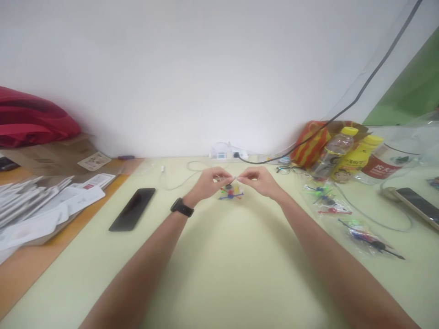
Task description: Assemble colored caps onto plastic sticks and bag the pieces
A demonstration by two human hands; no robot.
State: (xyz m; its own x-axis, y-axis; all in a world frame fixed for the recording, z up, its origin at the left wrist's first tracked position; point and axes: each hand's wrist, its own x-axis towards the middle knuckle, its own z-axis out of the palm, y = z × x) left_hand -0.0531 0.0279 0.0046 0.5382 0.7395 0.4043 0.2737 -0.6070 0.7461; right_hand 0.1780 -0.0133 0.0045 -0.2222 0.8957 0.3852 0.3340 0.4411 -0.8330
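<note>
Between my two hands is a small clear plastic bag (231, 195) with red, blue, yellow and green plastic pieces inside. My left hand (210, 183), with a black watch (182, 207) on its wrist, is closed in a pinch at the bag's upper left edge. On the other side, my right hand (261, 181) pinches the upper right edge, its fingertips close to those of the left. The bag hangs below the fingertips, near the pale tabletop (233, 274). Blur hides the fine detail of the bag's top edge.
A black phone (132, 209) lies to the left, beyond it a stack of white papers (37, 210) and a cardboard box (55, 155). At right are similar filled bags (368, 237), yellow-capped bottles (358, 157) and another phone (418, 205). A dark cable (356, 98) crosses the back right.
</note>
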